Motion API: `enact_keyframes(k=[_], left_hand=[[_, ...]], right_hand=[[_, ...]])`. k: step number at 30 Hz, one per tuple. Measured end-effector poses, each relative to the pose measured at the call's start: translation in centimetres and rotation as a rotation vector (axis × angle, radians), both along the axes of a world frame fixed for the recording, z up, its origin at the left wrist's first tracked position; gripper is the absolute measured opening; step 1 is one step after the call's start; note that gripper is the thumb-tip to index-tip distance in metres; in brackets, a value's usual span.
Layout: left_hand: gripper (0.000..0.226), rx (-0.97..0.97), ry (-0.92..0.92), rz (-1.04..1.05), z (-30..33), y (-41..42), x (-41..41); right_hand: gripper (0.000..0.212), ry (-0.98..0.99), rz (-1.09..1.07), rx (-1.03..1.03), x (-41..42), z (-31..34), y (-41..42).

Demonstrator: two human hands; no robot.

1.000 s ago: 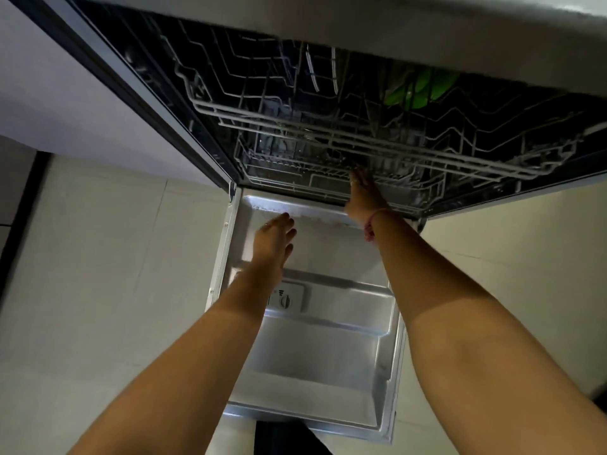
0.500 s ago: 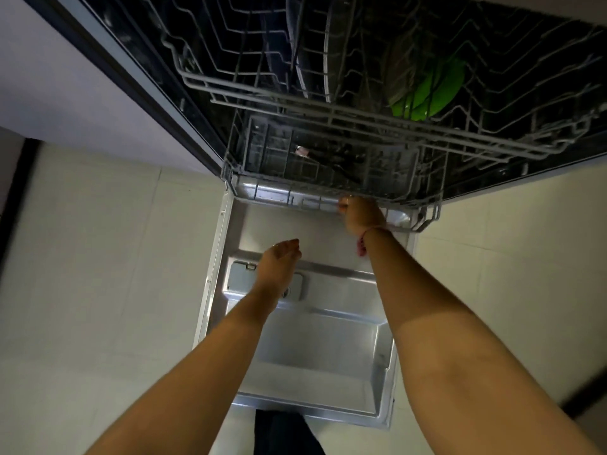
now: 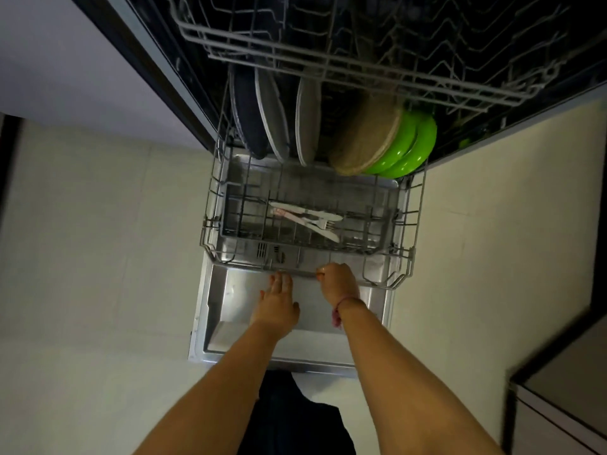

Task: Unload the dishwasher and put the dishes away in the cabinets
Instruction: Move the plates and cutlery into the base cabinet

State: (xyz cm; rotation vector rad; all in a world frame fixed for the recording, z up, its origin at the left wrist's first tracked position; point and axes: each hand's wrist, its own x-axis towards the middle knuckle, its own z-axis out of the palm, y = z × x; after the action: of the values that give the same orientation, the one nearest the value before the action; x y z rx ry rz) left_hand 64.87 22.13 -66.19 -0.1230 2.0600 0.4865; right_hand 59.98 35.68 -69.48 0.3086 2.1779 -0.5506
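The lower dishwasher rack is drawn out over the open door. My right hand grips the rack's front bar. My left hand reaches flat toward the same bar, its fingertips at the bar's edge. Upright in the rack stand a dark plate, two pale plates, a tan woven-looking dish and two green bowls. A knife, a fork and another utensil lie in the rack's grey basket. The empty upper rack hangs above.
Pale floor tiles lie on both sides of the door. White cabinet fronts flank the dishwasher at left. A counter corner juts in at lower right. My dark-clothed leg is below the door's edge.
My right hand has pulled the lower rack out over the door, bringing the plates, bowls and cutlery into sight. My left hand moved up to the rack's front bar.
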Motion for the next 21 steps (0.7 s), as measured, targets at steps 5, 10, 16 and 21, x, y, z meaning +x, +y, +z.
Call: enact_keyframes(k=[5, 10, 16, 21], left_hand=[[0.055, -0.105, 0.09, -0.091, -0.2, -0.2, 3.5], [0.054, -0.015, 0.09, -0.268, -1.1, 0.2, 5.3], [0.051, 0.003, 0.025, -0.344, -1.6, 0.0, 9.1], [0.055, 0.062, -0.02, -0.306, -2.4, -0.6, 12.0]], right_hand=[[0.027, -0.06, 0.0, -0.007, 4.9, -0.2, -0.2], [0.031, -0.067, 0.108, 0.046, 8.8, -0.1, -0.4], [0.031, -0.085, 0.154, 0.07, 13.1, -0.2, -0.5], [0.031, -0.088, 0.196, 0.078, 15.3, -0.5, -0.4]])
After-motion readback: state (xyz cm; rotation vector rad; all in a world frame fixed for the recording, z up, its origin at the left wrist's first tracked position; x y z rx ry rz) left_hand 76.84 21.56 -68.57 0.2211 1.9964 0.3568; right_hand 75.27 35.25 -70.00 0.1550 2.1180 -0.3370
